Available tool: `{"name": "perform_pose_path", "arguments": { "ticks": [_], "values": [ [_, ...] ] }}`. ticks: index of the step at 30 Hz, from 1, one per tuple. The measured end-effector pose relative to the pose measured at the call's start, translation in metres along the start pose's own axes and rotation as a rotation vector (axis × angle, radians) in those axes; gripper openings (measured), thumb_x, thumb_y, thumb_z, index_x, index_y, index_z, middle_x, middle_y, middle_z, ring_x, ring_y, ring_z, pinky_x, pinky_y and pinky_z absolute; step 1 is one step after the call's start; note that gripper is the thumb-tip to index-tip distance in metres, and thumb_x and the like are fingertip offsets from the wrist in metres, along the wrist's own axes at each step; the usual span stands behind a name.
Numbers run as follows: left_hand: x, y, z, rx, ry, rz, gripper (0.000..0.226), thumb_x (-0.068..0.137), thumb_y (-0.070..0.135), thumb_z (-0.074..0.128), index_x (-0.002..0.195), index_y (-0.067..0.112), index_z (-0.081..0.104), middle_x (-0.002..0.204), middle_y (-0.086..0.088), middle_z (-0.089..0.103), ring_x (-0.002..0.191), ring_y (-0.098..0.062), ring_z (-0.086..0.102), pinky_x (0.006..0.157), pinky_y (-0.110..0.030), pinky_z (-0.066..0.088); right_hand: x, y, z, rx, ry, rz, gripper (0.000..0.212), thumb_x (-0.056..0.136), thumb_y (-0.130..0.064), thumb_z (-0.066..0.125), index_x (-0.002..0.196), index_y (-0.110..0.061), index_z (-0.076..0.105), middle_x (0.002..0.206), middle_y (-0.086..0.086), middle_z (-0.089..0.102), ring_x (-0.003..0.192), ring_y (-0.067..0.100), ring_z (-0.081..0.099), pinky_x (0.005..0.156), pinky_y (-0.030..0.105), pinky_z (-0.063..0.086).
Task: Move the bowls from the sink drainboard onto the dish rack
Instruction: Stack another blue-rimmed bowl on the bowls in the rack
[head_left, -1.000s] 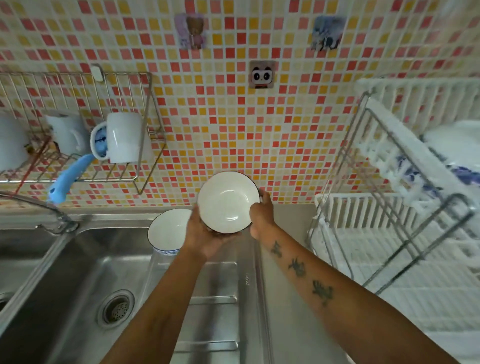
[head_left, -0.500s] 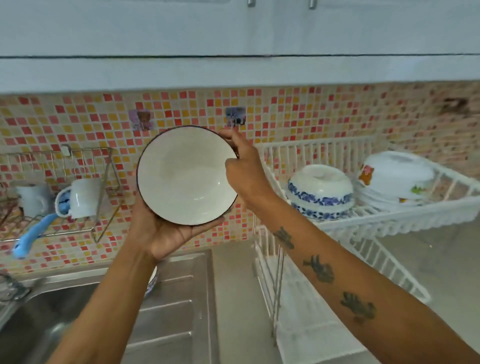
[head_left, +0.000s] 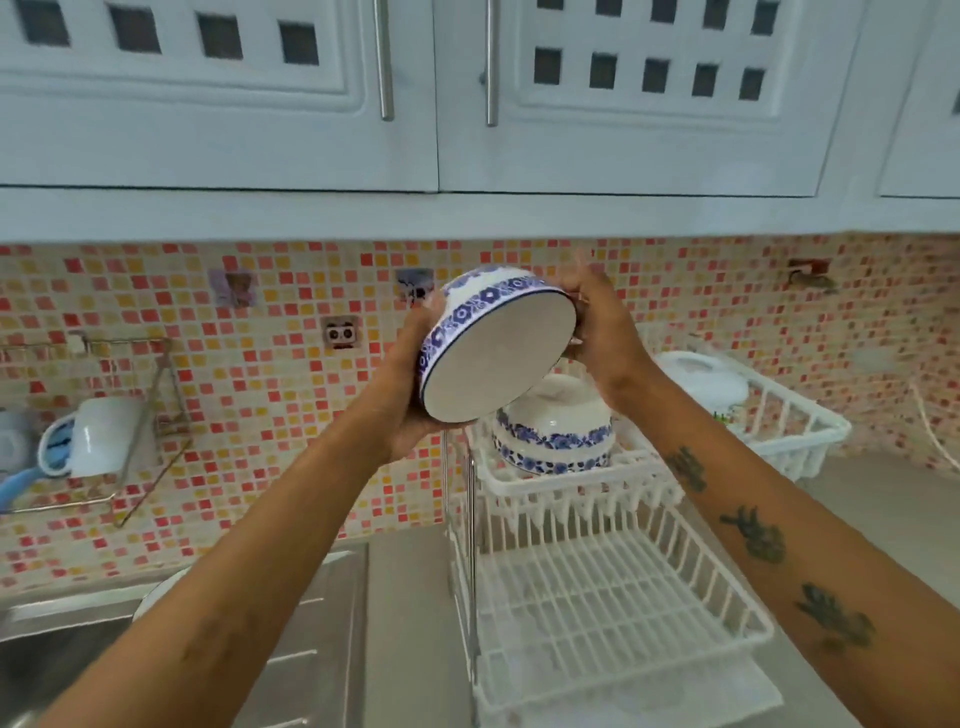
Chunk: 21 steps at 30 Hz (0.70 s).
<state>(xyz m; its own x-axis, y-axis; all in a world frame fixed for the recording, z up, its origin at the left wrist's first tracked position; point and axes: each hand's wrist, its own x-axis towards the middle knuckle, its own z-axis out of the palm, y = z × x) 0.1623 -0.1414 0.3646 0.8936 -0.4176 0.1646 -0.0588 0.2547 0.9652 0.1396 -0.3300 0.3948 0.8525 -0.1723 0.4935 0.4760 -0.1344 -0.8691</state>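
Since half a second ago the bowl (head_left: 496, 353) has been flipped from face-on to nearly upside down and carried right, over the rack (head_left: 613, 587). Nearest, a second bowl's rim (head_left: 156, 592) can just be made out on the drainboard (head_left: 317, 623), mostly hidden behind the left forearm, so there's probably more to move. The rack's lower tier looks bare.

Further out, the bowl is gripped on both sides: the left hand (head_left: 405, 400) is wrapped around its lower-left edge, the right hand (head_left: 602, 332) is closed on its upper-right rim. It's held tilted, mouth down and toward the camera, in the air just above a blue-patterned bowl (head_left: 553, 431) already parked upside down on the upper tier. White dishes (head_left: 701, 379) are seen further right.

So the placing step is in hand. Next it'd need to be turned fully over and lowered, either nested on that bowl or set down beside it, gently so nothing gets chipped. Mugs (head_left: 98, 436) hang on the wall rack.
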Motion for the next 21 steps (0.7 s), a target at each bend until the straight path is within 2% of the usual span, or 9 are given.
{"name": "perform_pose_path", "arguments": {
  "ticks": [3, 7, 9, 11, 12, 13, 17, 21],
  "values": [
    [0.019, -0.003, 0.021, 0.209, 0.018, 0.107, 0.058, 0.067, 0.07, 0.065, 0.108, 0.029, 0.07, 0.107, -0.003, 0.075, 0.093, -0.023, 0.071, 0.084, -0.044, 0.057, 0.012, 0.003, -0.02, -0.059, 0.027, 0.027, 0.051, 0.097, -0.053, 0.032, 0.064, -0.029, 0.063, 0.07, -0.003, 0.064, 0.067, 0.013, 0.059, 0.074, 0.032, 0.045],
    [0.038, -0.021, 0.047, 0.49, 0.175, 0.324, 0.08, 0.064, 0.061, 0.077, 0.125, 0.017, 0.051, 0.111, 0.003, 0.068, 0.094, -0.015, 0.07, 0.076, -0.026, 0.058, 0.023, 0.011, -0.04, -0.136, -0.012, 0.107, 0.041, 0.098, -0.049, 0.035, 0.078, -0.023, 0.059, 0.077, 0.005, 0.065, 0.07, 0.022, 0.061, 0.081, 0.038, 0.048],
    [0.045, -0.03, 0.056, 0.677, 0.232, 0.417, 0.09, 0.059, 0.059, 0.081, 0.132, 0.023, 0.042, 0.12, 0.005, 0.059, 0.104, -0.012, 0.063, 0.084, -0.026, 0.055, 0.027, 0.017, -0.046, -0.188, -0.054, 0.152, 0.039, 0.095, -0.052, 0.038, 0.088, -0.022, 0.062, 0.09, 0.008, 0.068, 0.08, 0.026, 0.065, 0.083, 0.04, 0.051],
    [0.054, -0.036, 0.062, 0.883, 0.251, 0.453, 0.104, 0.055, 0.062, 0.082, 0.139, 0.024, 0.035, 0.134, 0.0, 0.048, 0.118, -0.015, 0.053, 0.096, -0.029, 0.049, 0.031, 0.026, -0.049, -0.292, -0.087, 0.193, 0.058, 0.082, -0.067, 0.045, 0.11, -0.019, 0.062, 0.109, 0.007, 0.067, 0.094, 0.026, 0.067, 0.088, 0.042, 0.054],
    [0.06, -0.038, 0.064, 0.952, 0.25, 0.443, 0.108, 0.056, 0.061, 0.082, 0.142, 0.022, 0.031, 0.138, -0.002, 0.043, 0.122, -0.016, 0.049, 0.1, -0.03, 0.045, 0.034, 0.031, -0.051, -0.322, -0.085, 0.22, 0.072, 0.073, -0.074, 0.05, 0.117, -0.017, 0.06, 0.114, 0.006, 0.066, 0.098, 0.026, 0.067, 0.088, 0.043, 0.055],
    [0.064, -0.04, 0.066, 0.993, 0.253, 0.417, 0.111, 0.056, 0.061, 0.082, 0.145, 0.021, 0.029, 0.139, -0.003, 0.041, 0.125, -0.018, 0.047, 0.101, -0.03, 0.044, 0.038, 0.038, -0.053, -0.33, -0.066, 0.244, 0.077, 0.07, -0.075, 0.055, 0.12, -0.017, 0.058, 0.115, 0.005, 0.066, 0.099, 0.026, 0.067, 0.087, 0.042, 0.056],
    [0.079, -0.049, 0.069, 1.041, 0.268, 0.335, 0.119, 0.052, 0.063, 0.084, 0.145, 0.016, 0.029, 0.136, -0.005, 0.04, 0.124, -0.021, 0.047, 0.099, -0.032, 0.046, 0.05, 0.062, -0.058, -0.301, 0.021, 0.254, 0.043, 0.081, -0.045, 0.065, 0.113, -0.016, 0.06, 0.119, 0.005, 0.062, 0.099, 0.023, 0.063, 0.083, 0.035, 0.051],
    [0.084, -0.052, 0.069, 1.071, 0.298, 0.28, 0.118, 0.05, 0.059, 0.087, 0.142, 0.01, 0.032, 0.135, -0.006, 0.042, 0.123, -0.021, 0.046, 0.091, -0.025, 0.04, 0.057, 0.076, -0.057, -0.304, -0.001, 0.246, 0.032, 0.085, -0.035, 0.063, 0.112, -0.018, 0.062, 0.12, 0.003, 0.062, 0.1, 0.022, 0.06, 0.089, 0.035, 0.049]
  ]
}}
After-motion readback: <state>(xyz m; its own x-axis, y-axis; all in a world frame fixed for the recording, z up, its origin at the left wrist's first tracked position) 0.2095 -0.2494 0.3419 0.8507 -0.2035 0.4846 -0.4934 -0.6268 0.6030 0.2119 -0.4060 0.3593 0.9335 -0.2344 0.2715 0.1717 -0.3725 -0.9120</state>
